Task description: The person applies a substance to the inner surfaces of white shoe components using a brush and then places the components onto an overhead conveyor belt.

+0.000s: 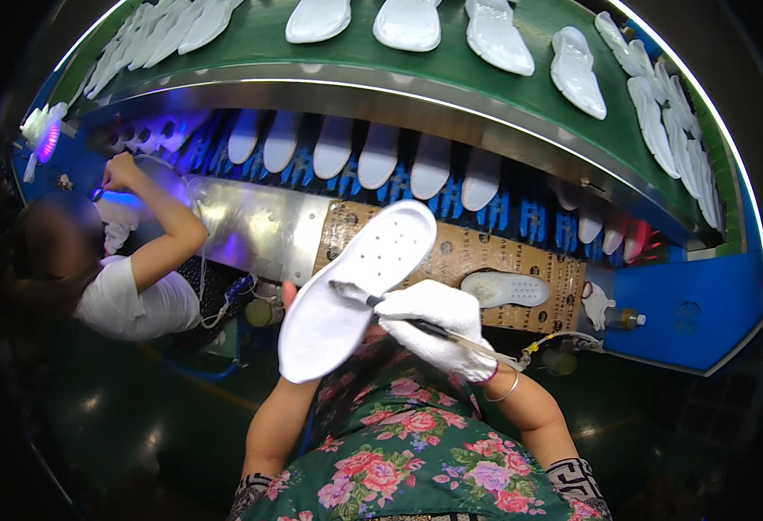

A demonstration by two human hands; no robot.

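A large white shoe sole lies tilted in front of my chest, its holed end pointing up and to the right. My left hand grips it from beneath; only a fingertip shows at the left edge, and the rest is hidden behind the sole. In a white glove, my right hand is closed around the handle of a brush. The dark bristles touch the sole's upper face near its middle.
Another sole rests on the cardboard-covered bench. Behind it, several soles hang in a rack under a green conveyor carrying more soles. A bottle and white cloth stand at right. A co-worker works at left.
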